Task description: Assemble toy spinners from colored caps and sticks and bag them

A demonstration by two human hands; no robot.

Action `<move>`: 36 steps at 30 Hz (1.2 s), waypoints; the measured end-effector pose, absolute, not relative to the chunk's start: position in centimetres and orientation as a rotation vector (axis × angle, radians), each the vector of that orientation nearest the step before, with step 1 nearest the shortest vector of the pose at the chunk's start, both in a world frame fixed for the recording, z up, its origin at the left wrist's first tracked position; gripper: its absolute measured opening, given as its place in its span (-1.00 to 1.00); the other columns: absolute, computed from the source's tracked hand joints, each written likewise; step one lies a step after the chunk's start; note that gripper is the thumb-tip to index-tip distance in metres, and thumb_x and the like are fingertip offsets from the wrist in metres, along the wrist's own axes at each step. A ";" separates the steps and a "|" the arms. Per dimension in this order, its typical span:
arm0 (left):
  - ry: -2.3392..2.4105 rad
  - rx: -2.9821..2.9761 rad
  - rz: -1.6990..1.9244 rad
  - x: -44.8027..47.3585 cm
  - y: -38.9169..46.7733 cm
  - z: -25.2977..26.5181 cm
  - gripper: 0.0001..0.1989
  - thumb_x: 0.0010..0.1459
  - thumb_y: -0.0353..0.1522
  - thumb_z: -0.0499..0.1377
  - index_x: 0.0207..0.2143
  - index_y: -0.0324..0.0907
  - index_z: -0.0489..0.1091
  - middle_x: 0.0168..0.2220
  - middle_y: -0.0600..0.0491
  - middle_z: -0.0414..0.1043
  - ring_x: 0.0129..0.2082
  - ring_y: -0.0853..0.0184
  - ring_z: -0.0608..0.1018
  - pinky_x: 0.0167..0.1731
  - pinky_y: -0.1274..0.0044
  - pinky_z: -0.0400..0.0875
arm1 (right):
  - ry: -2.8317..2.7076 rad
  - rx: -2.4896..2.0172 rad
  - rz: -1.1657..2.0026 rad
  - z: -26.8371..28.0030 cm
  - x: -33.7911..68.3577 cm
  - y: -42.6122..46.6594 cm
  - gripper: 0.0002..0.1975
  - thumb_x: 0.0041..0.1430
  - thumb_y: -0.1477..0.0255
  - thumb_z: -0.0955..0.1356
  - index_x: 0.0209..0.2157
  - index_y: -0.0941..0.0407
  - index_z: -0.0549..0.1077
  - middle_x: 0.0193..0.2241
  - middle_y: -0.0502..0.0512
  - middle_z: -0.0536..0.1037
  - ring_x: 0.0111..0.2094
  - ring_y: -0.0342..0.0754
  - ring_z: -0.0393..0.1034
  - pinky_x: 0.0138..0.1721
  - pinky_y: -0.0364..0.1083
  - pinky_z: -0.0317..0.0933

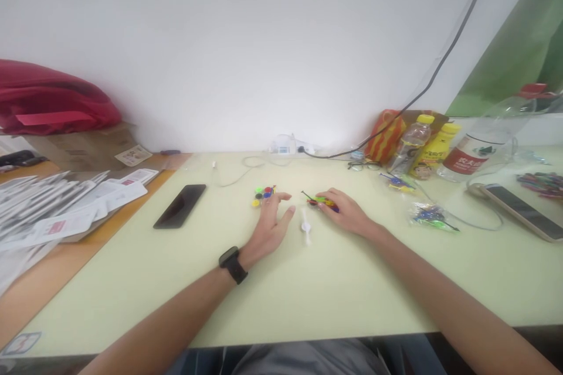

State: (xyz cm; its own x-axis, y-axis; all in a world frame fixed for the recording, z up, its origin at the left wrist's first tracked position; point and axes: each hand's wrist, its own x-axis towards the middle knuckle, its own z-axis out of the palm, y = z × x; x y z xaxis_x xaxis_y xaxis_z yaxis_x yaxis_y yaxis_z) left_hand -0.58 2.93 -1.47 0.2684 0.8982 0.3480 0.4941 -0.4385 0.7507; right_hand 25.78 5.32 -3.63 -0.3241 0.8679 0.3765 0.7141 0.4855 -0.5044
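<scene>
My left hand (271,227), with a black watch (233,263) on its wrist, is open over the table, thumb and fingers apart. Its fingertips reach beside a cluster of small round plastic pieces (259,194) in green, red, black, blue and yellow, partly covering it. Across from it, my right hand (347,212) is closed with thumb and fingers around small coloured plastic parts (317,201), green, red and yellow, one with a thin dark rod. Their exact kind is too small to tell. Between the hands lies a white strip with a round middle (305,227).
A black phone (180,206) lies left, beyond it papers (57,205) and a cardboard box (83,149). At right are bagged plastic parts (433,215), a yellow bottle (434,152), a large bottle (475,155), another phone (523,211) and cables. A white wall (246,58) stands behind.
</scene>
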 end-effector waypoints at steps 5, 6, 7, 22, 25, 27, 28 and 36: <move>1.253 2.012 1.048 -0.6 2.8 -1.4 -0.70 0.41 -0.14 0.05 0.10 -0.01 0.31 0.11 -0.04 0.33 0.16 0.12 0.33 0.18 0.23 0.19 | -2.151 -1.277 0.344 -3.5 25.3 5.2 -0.67 0.42 0.26 0.25 0.11 -0.02 0.47 -0.12 0.12 0.55 -0.08 0.05 0.45 0.01 0.03 0.31; 1.248 2.007 1.050 -0.5 2.8 -1.4 -0.70 0.41 -0.13 0.04 0.10 -0.01 0.31 0.12 -0.04 0.33 0.16 0.12 0.33 0.18 0.24 0.19 | -2.156 -1.271 0.348 -3.4 25.2 5.2 -0.67 0.42 0.27 0.25 0.12 -0.03 0.47 -0.12 0.12 0.55 -0.09 0.05 0.45 0.01 0.04 0.31; 1.242 2.005 1.052 -0.5 2.8 -1.4 -0.69 0.41 -0.13 0.04 0.11 0.00 0.31 0.12 -0.04 0.33 0.17 0.13 0.33 0.18 0.24 0.20 | -2.162 -1.263 0.353 -3.4 25.2 5.2 -0.67 0.42 0.27 0.25 0.12 -0.03 0.47 -0.12 0.12 0.55 -0.08 0.05 0.45 0.01 0.03 0.31; 1.248 1.987 1.035 -0.3 2.7 -1.3 -0.69 0.41 -0.14 0.04 0.12 0.00 0.30 0.13 -0.04 0.33 0.18 0.15 0.32 0.18 0.26 0.20 | -2.164 -1.247 0.363 -3.6 24.8 5.5 -0.67 0.42 0.27 0.26 0.12 -0.03 0.48 -0.14 0.12 0.54 -0.10 0.04 0.43 -0.01 0.02 0.30; 1.244 1.994 1.035 -0.4 2.7 -1.4 -0.69 0.41 -0.14 0.05 0.11 0.00 0.30 0.13 -0.03 0.32 0.18 0.14 0.32 0.19 0.26 0.19 | -2.167 -1.242 0.359 -3.5 24.8 5.5 -0.67 0.42 0.27 0.26 0.13 -0.04 0.47 -0.14 0.12 0.53 -0.09 0.05 0.43 -0.01 0.03 0.30; 1.238 1.996 1.031 -0.4 2.7 -1.4 -0.70 0.41 -0.14 0.05 0.11 0.01 0.30 0.14 -0.02 0.32 0.19 0.14 0.31 0.20 0.26 0.18 | -2.168 -1.238 0.359 -3.5 24.8 5.4 -0.67 0.42 0.27 0.26 0.14 -0.05 0.47 -0.14 0.12 0.53 -0.07 0.05 0.42 0.00 0.03 0.29; 1.238 1.995 1.031 -0.4 2.7 -1.3 -0.70 0.41 -0.14 0.05 0.11 0.01 0.30 0.14 -0.02 0.32 0.19 0.14 0.31 0.20 0.26 0.18 | -2.168 -1.238 0.359 -3.5 24.8 5.4 -0.67 0.42 0.27 0.26 0.14 -0.05 0.47 -0.15 0.11 0.53 -0.07 0.05 0.42 0.00 0.03 0.30; 1.243 1.994 1.023 -0.4 2.6 -1.2 -0.69 0.41 -0.13 0.04 0.11 0.01 0.31 0.14 -0.03 0.33 0.21 0.12 0.30 0.20 0.23 0.17 | -2.175 -1.243 0.361 -3.3 24.8 5.3 -0.66 0.42 0.27 0.25 0.13 -0.03 0.48 -0.14 0.13 0.53 -0.10 0.06 0.42 -0.01 0.04 0.30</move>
